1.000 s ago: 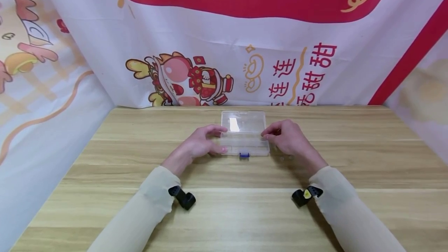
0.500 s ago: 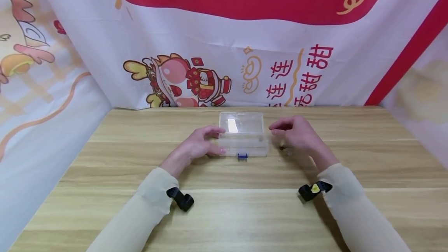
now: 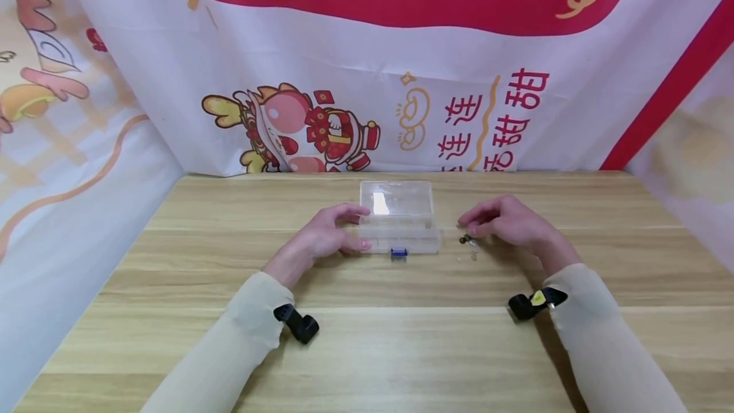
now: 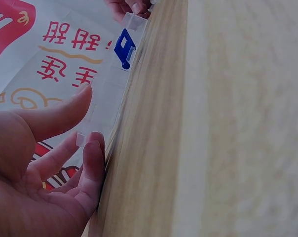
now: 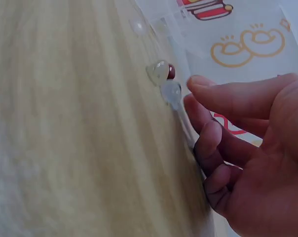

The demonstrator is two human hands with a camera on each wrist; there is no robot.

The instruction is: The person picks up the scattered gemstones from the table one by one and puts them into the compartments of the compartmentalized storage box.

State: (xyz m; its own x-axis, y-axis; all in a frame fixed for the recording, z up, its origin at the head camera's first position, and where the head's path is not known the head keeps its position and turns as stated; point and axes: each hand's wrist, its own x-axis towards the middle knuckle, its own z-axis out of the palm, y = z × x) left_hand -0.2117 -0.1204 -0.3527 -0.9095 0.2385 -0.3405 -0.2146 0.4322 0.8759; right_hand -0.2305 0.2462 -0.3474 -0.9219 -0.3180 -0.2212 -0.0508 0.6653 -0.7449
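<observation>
A clear plastic divided box [image 3: 395, 242] with a blue latch [image 3: 399, 252] lies on the table, its transparent lid [image 3: 404, 197] tipped back. My left hand [image 3: 329, 231] holds the box's left end, thumb at the front corner and fingers farther back. Right of the box lie small beads: a dark red one [image 5: 171, 71], a pale yellowish one [image 5: 158, 73], a clear bluish one [image 5: 172, 93] and a pale pinkish one [image 5: 137, 25]. Beside them is my right hand [image 3: 510, 222], thumb and forefinger slightly apart with nothing seen between them.
The wooden table [image 3: 401, 349] meets a printed cloth backdrop [image 3: 321, 50] just behind the lid. Another cloth [image 3: 86, 222] rises along the left side. Each sleeve carries a black wrist camera, the left camera [image 3: 298, 324] and the right camera [image 3: 533, 303].
My right hand has moved right, from the box's right end to beside the beads, which now show more fully. The left hand stays at the box.
</observation>
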